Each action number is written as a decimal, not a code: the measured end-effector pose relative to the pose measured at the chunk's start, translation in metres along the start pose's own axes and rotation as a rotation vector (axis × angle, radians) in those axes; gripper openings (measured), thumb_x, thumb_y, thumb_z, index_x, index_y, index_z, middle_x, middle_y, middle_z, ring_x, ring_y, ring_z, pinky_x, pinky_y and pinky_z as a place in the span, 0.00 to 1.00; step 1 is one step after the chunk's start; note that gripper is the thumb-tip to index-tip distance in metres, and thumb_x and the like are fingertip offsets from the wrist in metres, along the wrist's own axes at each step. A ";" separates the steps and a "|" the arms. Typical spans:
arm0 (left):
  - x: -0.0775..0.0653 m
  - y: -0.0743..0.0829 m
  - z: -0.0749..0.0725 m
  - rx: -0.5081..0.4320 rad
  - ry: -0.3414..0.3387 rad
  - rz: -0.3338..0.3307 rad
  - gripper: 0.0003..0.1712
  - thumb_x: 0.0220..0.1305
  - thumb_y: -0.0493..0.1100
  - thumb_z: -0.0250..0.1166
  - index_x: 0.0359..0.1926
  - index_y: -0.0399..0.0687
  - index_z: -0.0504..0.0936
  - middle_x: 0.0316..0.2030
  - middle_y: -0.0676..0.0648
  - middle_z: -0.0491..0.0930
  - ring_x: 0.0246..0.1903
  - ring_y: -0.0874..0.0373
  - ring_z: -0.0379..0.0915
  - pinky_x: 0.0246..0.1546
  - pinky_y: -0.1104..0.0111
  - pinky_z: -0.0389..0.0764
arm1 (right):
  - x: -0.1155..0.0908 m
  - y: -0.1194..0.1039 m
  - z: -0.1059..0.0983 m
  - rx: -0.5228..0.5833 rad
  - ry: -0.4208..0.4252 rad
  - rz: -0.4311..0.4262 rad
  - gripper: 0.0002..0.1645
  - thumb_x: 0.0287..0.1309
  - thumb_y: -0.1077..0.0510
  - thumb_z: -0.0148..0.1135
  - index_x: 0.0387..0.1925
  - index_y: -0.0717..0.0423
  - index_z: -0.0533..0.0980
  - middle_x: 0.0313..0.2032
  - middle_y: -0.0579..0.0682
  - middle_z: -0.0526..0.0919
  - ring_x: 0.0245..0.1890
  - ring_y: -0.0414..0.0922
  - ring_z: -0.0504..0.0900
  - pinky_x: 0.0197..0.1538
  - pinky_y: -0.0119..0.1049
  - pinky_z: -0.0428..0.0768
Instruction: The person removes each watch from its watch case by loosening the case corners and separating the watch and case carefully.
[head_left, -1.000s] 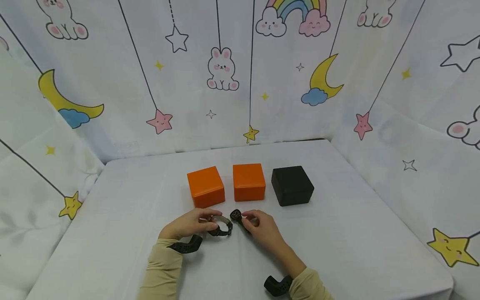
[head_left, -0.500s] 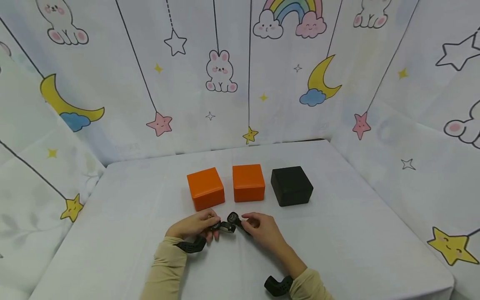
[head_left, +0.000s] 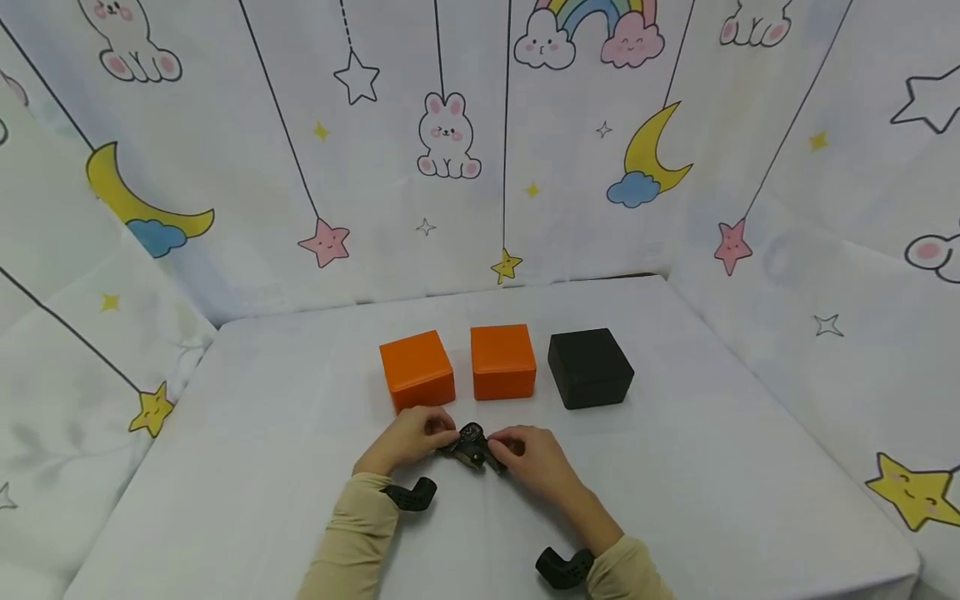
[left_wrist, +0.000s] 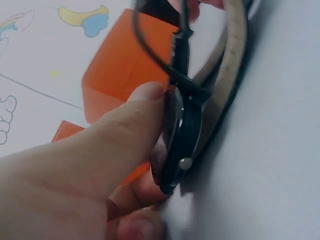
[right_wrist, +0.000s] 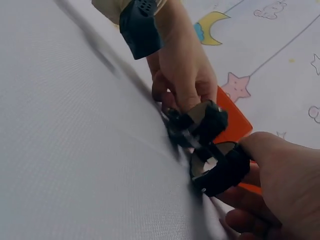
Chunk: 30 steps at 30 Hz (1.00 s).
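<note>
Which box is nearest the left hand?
The leftmost orange box, just beyond the left hand; the middle orange box and the black box stand farther right.

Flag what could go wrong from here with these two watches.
The left watch and right watch crowd together in the right wrist view, so their straps might snag or their cases scrape. The left hand pinches the left watch at its case, so a loose grip could let it slip. That hand is also close in front of the left orange box and may nudge it.
</note>
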<state>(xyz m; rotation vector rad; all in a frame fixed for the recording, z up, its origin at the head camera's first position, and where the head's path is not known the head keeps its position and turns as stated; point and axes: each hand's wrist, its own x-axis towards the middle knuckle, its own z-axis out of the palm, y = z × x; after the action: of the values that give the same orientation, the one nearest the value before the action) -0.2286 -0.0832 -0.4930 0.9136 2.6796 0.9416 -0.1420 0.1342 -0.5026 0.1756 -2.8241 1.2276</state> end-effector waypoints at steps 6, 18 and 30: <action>0.004 0.006 0.003 0.009 0.028 0.045 0.10 0.52 0.50 0.66 0.35 0.54 0.80 0.27 0.57 0.75 0.29 0.65 0.68 0.31 0.74 0.70 | 0.001 0.004 -0.005 -0.005 0.005 -0.023 0.21 0.58 0.39 0.51 0.44 0.44 0.79 0.40 0.39 0.81 0.37 0.34 0.76 0.41 0.32 0.75; -0.001 0.007 0.003 -0.107 0.008 0.055 0.10 0.60 0.48 0.59 0.42 0.54 0.79 0.35 0.56 0.78 0.32 0.65 0.72 0.35 0.73 0.74 | -0.002 0.006 -0.010 0.059 0.162 -0.068 0.19 0.59 0.41 0.51 0.43 0.43 0.79 0.35 0.37 0.80 0.32 0.33 0.75 0.36 0.27 0.75; -0.004 0.008 -0.004 -0.140 0.096 -0.003 0.12 0.64 0.52 0.53 0.40 0.57 0.80 0.37 0.58 0.79 0.38 0.62 0.74 0.43 0.65 0.74 | 0.013 0.030 -0.051 0.188 0.845 -0.147 0.16 0.56 0.60 0.57 0.48 0.55 0.76 0.38 0.53 0.72 0.33 0.41 0.70 0.33 0.26 0.70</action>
<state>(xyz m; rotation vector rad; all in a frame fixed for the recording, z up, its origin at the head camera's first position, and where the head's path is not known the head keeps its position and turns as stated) -0.2229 -0.0822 -0.4851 0.8556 2.6507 1.1848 -0.1587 0.1909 -0.4885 -0.1084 -1.9435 1.1629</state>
